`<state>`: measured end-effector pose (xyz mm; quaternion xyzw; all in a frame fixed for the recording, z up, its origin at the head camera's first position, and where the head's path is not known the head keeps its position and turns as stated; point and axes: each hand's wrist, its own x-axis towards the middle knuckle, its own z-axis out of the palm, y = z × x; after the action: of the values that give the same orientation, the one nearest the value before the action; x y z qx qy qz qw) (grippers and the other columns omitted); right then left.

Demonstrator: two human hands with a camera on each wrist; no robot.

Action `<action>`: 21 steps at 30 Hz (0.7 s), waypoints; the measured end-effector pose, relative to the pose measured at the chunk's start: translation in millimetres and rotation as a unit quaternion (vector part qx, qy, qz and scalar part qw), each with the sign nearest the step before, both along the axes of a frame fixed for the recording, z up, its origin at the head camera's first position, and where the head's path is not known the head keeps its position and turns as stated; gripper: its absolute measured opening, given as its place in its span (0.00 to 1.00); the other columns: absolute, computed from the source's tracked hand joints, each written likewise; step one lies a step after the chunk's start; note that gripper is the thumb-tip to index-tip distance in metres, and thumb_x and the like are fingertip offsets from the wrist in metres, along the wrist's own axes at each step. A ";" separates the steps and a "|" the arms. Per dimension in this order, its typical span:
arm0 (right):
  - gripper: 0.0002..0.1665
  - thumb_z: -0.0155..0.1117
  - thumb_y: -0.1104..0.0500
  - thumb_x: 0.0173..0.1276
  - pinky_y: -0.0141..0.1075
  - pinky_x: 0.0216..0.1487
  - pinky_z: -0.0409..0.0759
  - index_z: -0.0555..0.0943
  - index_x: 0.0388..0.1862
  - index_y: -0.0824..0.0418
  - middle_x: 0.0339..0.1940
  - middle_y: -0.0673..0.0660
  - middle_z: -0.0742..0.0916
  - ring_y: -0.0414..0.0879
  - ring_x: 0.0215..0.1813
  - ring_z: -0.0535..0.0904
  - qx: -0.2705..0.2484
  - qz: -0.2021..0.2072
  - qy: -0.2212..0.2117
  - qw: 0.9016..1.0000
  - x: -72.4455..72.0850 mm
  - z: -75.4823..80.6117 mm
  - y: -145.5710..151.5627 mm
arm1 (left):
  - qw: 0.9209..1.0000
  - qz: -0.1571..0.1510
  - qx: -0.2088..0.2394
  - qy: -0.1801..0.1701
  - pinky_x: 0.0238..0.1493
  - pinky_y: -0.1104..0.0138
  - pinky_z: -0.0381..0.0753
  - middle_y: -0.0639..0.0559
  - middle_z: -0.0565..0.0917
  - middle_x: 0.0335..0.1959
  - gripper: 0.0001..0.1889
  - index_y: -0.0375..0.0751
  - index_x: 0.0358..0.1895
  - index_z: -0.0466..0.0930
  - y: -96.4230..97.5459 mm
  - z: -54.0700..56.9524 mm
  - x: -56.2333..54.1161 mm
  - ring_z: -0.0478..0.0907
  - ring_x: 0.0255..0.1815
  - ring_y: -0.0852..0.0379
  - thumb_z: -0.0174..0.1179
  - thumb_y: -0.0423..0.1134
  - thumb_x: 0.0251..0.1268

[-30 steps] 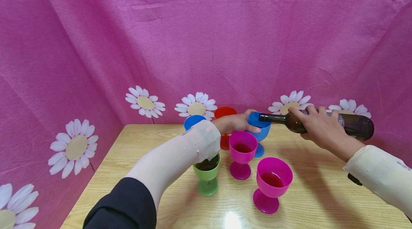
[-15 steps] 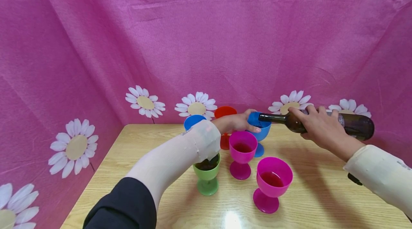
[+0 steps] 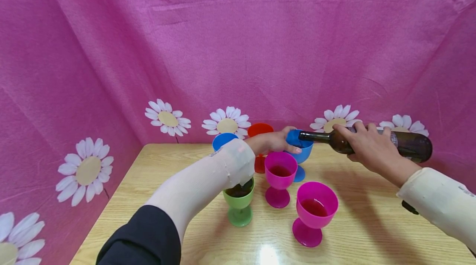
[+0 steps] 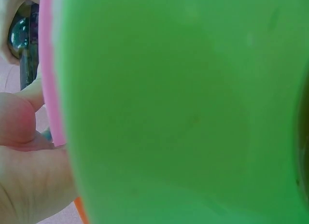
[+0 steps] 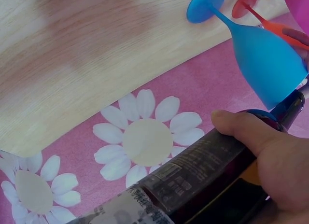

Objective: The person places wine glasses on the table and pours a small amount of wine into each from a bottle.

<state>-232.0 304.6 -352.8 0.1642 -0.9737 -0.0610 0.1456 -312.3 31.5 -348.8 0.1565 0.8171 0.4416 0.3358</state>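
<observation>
My right hand (image 3: 375,149) is curled round the bottle (image 3: 414,146), neck jutting to the rim of the blue goblet (image 3: 304,156) my left hand (image 3: 276,141) grips near the table's (image 3: 163,174) far edge.

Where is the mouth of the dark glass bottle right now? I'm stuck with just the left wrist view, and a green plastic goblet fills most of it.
Observer: The head view shows the dark glass bottle with its mouth at the opening of a blue plastic goblet.

Operator: Okay, and which hand has that goblet?

Observer: The left hand grips it by the bowl.

Operator: What about the green one in front of my camera, is it standing?

Observer: Yes, the green plastic goblet stands upright on its foot on the pale wood-grained table.
</observation>
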 end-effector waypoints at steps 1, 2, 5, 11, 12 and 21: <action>0.55 0.87 0.52 0.49 0.74 0.42 0.72 0.66 0.73 0.47 0.46 0.71 0.79 0.72 0.45 0.77 0.000 0.000 0.001 1.000 0.0 0.1 -0.2 | 1.000 0.000 0.000 0.000 0.65 0.51 0.79 0.42 0.60 0.78 0.45 0.58 0.82 0.49 0.0 0.0 0.1 0.60 0.75 0.39 0.67 0.41 0.70; 0.55 0.87 0.52 0.49 0.74 0.42 0.72 0.66 0.73 0.47 0.46 0.71 0.79 0.72 0.45 0.77 0.001 0.000 0.001 1.000 0.0 0.2 -0.3 | 1.000 0.000 -0.001 0.001 0.65 0.51 0.79 0.42 0.60 0.78 0.45 0.58 0.82 0.49 0.1 0.0 0.1 0.60 0.75 0.39 0.67 0.41 0.70; 0.55 0.87 0.52 0.49 0.73 0.41 0.72 0.66 0.73 0.47 0.45 0.71 0.79 0.71 0.45 0.76 0.003 0.000 0.003 1.000 0.2 0.7 -0.8 | 1.000 0.001 -0.002 0.000 0.65 0.51 0.80 0.42 0.59 0.78 0.45 0.59 0.82 0.49 0.2 -0.1 0.2 0.60 0.76 0.38 0.67 0.41 0.70; 0.54 0.87 0.52 0.49 0.72 0.40 0.73 0.66 0.73 0.47 0.45 0.71 0.79 0.71 0.44 0.76 0.006 0.001 0.002 1.000 0.1 1.4 -1.9 | 1.000 -0.001 0.004 -0.004 0.63 0.52 0.81 0.41 0.60 0.77 0.44 0.58 0.82 0.49 -0.1 0.0 0.4 0.61 0.75 0.38 0.66 0.40 0.70; 0.54 0.87 0.52 0.49 0.72 0.40 0.73 0.66 0.73 0.47 0.45 0.71 0.79 0.71 0.44 0.76 0.007 0.001 0.002 1.000 -0.1 1.5 -2.0 | 1.000 -0.003 0.005 -0.005 0.63 0.52 0.81 0.41 0.60 0.77 0.44 0.58 0.82 0.49 -0.2 0.2 0.4 0.61 0.75 0.38 0.66 0.40 0.70; 0.55 0.87 0.52 0.50 0.72 0.40 0.73 0.66 0.73 0.47 0.45 0.71 0.79 0.71 0.44 0.76 0.007 0.001 -0.001 1.000 0.3 2.1 -2.8 | 1.000 -0.006 0.013 -0.005 0.64 0.53 0.80 0.41 0.61 0.76 0.44 0.56 0.82 0.48 -0.1 1.2 0.9 0.62 0.73 0.40 0.66 0.40 0.70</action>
<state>-231.7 301.8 -350.7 0.1665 -0.9733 -0.0673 0.1432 -311.4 31.5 -347.7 0.1637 0.8088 0.4504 0.3408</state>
